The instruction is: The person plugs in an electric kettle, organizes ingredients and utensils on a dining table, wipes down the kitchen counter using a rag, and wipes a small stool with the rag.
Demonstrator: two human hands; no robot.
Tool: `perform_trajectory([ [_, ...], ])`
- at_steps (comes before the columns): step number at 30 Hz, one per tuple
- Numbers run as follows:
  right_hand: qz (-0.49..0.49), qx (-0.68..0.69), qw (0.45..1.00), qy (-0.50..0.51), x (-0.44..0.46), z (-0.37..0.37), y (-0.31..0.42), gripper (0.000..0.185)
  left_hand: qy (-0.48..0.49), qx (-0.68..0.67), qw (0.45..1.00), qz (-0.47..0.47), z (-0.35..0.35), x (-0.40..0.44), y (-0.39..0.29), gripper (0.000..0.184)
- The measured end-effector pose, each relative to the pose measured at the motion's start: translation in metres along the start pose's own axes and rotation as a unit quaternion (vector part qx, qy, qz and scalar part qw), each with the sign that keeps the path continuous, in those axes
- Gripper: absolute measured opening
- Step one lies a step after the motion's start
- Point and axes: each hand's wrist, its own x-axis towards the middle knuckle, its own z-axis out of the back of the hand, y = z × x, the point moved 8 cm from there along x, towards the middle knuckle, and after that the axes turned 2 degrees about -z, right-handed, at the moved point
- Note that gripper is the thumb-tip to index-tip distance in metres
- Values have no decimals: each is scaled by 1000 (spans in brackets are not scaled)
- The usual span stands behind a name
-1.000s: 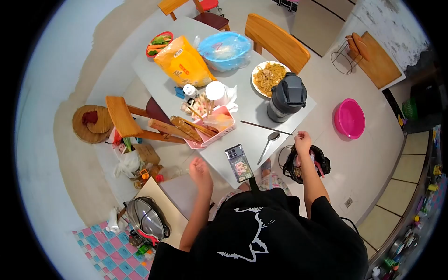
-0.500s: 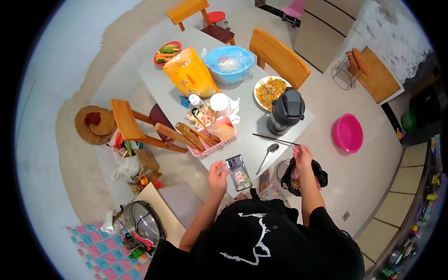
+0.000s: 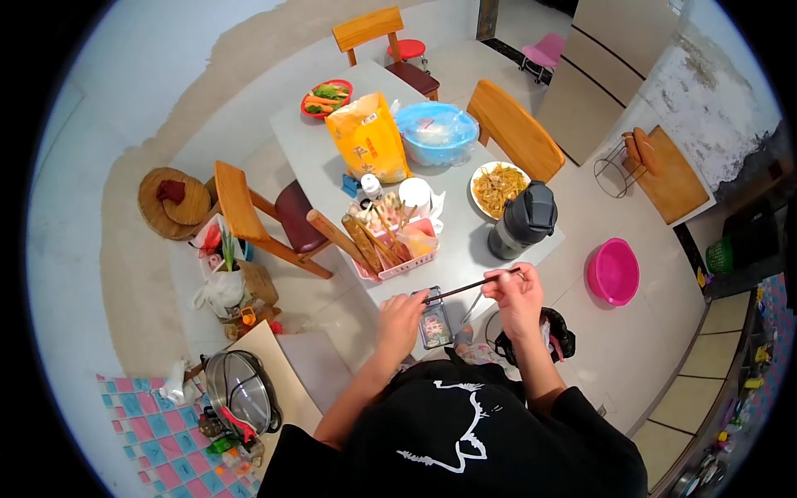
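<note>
My right hand (image 3: pixel 516 303) grips a pair of dark chopsticks (image 3: pixel 462 289) near one end, above the table's front edge. At the chopsticks' other end, the fingers of my left hand (image 3: pixel 402 322) are closed on the tip. Below them a phone (image 3: pixel 436 329) lies face down on the table, partly covered by my left hand. A metal spoon (image 3: pixel 471 308) lies beside the phone, its bowl end hidden behind my right hand. Beyond my right hand stand a dark lidded bottle (image 3: pixel 523 222) and a plate of noodles (image 3: pixel 498 189).
On the grey table (image 3: pixel 309 170) are a pink basket (image 3: pixel 407 264) with rolling pins, a yellow bag (image 3: pixel 368 139), a blue basin (image 3: pixel 436 137) and a red bowl of vegetables (image 3: pixel 326 99). Chairs surround it. A black-bagged bin (image 3: pixel 558 332) and pink basin (image 3: pixel 613 272) are on the floor.
The chopsticks have been lifted off the table and now span both hands. My left hand has moved right from the phone's edge to the chopsticks' end; my right hand has moved inward.
</note>
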Motion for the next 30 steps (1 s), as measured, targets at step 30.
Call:
perform_trajectory([
  [30, 173, -362, 912, 83, 50, -132, -53, 13, -80, -207, 936, 272, 41, -84, 141, 37],
])
